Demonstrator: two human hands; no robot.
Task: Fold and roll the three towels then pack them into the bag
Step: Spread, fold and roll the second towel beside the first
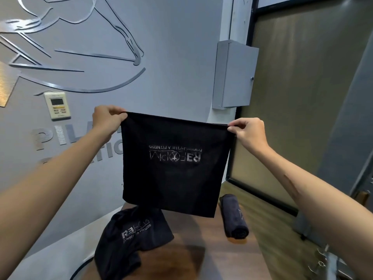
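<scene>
Wooden table (201,245) against grey wall (171,57)

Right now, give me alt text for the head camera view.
Both hands, left and right, pinch the top corners of a black logo towel held up over a wooden table. Below lie a rolled towel and a crumpled towel.

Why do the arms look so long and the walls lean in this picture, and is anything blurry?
Head view: the wide-angle lens stretches the forearms toward the corners and bends the wall lines. The held towel, pinched by the left hand and right hand, is dark, yet its upside-down lettering shows. The rolled towel on the wooden table looks soft; the bottom right corner is smeared.
</scene>
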